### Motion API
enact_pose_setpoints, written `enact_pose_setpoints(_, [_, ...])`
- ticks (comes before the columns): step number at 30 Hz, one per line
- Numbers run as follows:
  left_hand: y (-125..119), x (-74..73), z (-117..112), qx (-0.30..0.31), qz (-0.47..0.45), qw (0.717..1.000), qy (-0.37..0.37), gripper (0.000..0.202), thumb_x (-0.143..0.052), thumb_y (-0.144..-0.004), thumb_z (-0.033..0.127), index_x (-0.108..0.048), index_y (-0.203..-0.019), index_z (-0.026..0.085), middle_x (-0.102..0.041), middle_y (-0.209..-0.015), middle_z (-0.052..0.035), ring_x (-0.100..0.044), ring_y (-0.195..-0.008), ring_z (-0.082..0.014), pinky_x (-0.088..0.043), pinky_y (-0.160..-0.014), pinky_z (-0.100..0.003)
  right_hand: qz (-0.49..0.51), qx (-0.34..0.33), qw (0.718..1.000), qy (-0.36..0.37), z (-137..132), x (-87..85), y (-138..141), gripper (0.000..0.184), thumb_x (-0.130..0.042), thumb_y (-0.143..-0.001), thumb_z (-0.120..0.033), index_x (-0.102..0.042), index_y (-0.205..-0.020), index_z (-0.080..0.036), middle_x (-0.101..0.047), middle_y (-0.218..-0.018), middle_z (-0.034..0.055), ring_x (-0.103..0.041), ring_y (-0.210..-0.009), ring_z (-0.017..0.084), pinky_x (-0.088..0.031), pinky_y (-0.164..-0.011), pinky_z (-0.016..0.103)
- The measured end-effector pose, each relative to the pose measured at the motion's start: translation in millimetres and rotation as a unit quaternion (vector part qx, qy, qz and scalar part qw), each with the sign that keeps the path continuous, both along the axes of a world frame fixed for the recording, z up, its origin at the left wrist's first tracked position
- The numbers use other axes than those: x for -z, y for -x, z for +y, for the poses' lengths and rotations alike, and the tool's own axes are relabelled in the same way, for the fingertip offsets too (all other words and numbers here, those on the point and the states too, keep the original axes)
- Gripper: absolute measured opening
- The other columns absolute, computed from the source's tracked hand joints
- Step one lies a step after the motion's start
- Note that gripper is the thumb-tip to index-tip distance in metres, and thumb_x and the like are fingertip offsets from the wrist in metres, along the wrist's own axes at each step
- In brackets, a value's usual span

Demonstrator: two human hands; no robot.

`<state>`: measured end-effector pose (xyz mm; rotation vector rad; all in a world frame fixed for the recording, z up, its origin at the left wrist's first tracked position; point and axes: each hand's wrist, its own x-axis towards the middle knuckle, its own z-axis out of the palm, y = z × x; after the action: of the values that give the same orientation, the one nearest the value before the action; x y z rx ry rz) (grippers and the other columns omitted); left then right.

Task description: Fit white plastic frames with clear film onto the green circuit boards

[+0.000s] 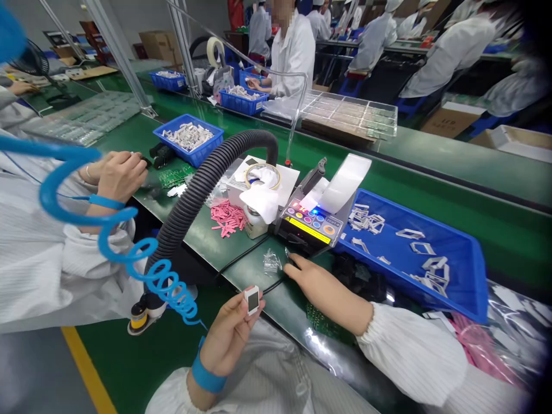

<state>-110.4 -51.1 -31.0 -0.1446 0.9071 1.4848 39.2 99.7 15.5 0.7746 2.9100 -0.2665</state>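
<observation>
- Left hand [230,333], nearest, pinches a small white square part with a dark face [252,300] at its fingertips, clear of the green bench [202,230], face turned up, seemingly for viewing.
- Shallow blue plastic tray [457,270] of white frames [409,233] sits beside the grey tape dispenser [310,224], within easy reach.
- Right hand [319,284], fingers extended and holding nothing, rests at the dispenser's front, near a clear film scrap [271,262].

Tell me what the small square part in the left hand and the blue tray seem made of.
The small square part: probably moulded plastic, matte white rim around a dark glossy face that could be glass or film. The blue tray: likely rigid plastic, given its even colour and thin smooth walls.
</observation>
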Motion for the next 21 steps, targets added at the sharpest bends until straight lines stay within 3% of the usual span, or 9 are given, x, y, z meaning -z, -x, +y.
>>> enact_pose_setpoints(4, [3.1, 1.7, -2.8, 0.002, -0.005, 1.0, 0.001, 0.025, -0.073, -0.071, 0.021, -0.073, -0.095, 0.014, -0.073, -0.101, -0.0094, -0.065, -0.1, -0.0205, -0.037, -0.108, -0.037, -0.009, 0.024, 1.0, -0.003, 4.6, 1.9, 6.9, 0.029, -0.035, -0.08, 0.006, -0.057, -0.084, -0.012, -0.069, -0.081, 0.0099, -0.066, -0.074, 0.018, -0.05, -0.067, 0.026])
enact_pose_setpoints(6, [4.2, 2.8, -4.1, 0.001, -0.008, 1.0, 0.005, 0.025, -0.072, -0.072, 0.021, -0.072, -0.095, 0.014, -0.073, -0.101, -0.0092, -0.067, -0.096, -0.0191, -0.038, -0.107, -0.036, -0.01, 0.036, 0.999, -0.009, 1.8, 0.0, 4.2, 0.027, -0.035, -0.08, 0.006, -0.056, -0.085, -0.01, -0.068, -0.073, 0.0093, -0.065, -0.065, 0.018, -0.049, -0.06, 0.027])
enact_pose_setpoints(9, [5.5, 4.3, -4.9, -0.008, -0.01, 1.0, 0.004, 0.024, -0.072, -0.072, 0.02, -0.072, -0.094, 0.013, -0.073, -0.101, -0.0095, -0.067, -0.095, -0.0193, -0.039, -0.107, -0.036, 0.018, 0.04, 0.999, -0.031, -5.6, -2.0, -4.2, 0.028, -0.034, -0.082, 0.004, -0.054, -0.098, -0.009, -0.069, -0.089, 0.0138, -0.066, -0.081, 0.02, -0.051, -0.07, 0.029])
enact_pose_setpoints(12, [6.5, 5.1, -4.6, -0.011, -0.008, 1.0, -0.002, 0.024, -0.072, -0.072, 0.019, -0.072, -0.095, 0.013, -0.073, -0.1, -0.0097, -0.066, -0.099, -0.0204, -0.039, -0.107, -0.037, 0.081, 0.022, 0.989, -0.123, -10.4, -0.1, -11.4, 0.032, -0.033, -0.082, 0.005, -0.053, -0.103, -0.008, -0.063, -0.114, 0.0209, -0.062, -0.104, 0.024, -0.048, -0.087, 0.037])
enact_pose_setpoints(15, [7.4, 5.1, -4.3, -0.009, -0.003, 1.0, -0.009, 0.023, -0.071, -0.074, 0.021, -0.072, -0.095, 0.013, -0.073, -0.099, -0.0093, -0.066, -0.099, -0.0207, -0.039, -0.107, -0.038, 0.058, 0.01, 0.985, -0.161, -11.6, 1.8, -10.0, 0.033, -0.035, -0.079, 0.007, -0.055, -0.1, -0.008, -0.064, -0.111, 0.0217, -0.063, -0.102, 0.025, -0.048, -0.088, 0.037])
enact_pose_setpoints(18, [7.8, 5.4, -4.5, -0.01, -0.001, 1.0, -0.013, 0.023, -0.071, -0.073, 0.021, -0.072, -0.095, 0.013, -0.074, -0.098, -0.0097, -0.066, -0.098, -0.0209, -0.039, -0.106, -0.039, -0.032, 0.016, 0.994, -0.107, -12.3, 0.0, 1.2, 0.031, -0.037, -0.078, 0.006, -0.056, -0.098, -0.009, -0.066, -0.106, 0.0193, -0.063, -0.1, 0.026, -0.047, -0.085, 0.036])
enact_pose_setpoints(21, [7.4, 6.4, -5.2, -0.01, -0.001, 1.0, -0.017, 0.024, -0.071, -0.073, 0.021, -0.072, -0.096, 0.012, -0.073, -0.099, -0.0102, -0.065, -0.101, -0.0218, -0.039, -0.107, -0.038, -0.079, 0.019, 0.994, -0.076, -11.6, -3.6, 14.4, 0.026, -0.039, -0.075, 0.005, -0.056, -0.085, -0.012, -0.068, -0.084, 0.0157, -0.066, -0.082, 0.025, -0.046, -0.071, 0.033])
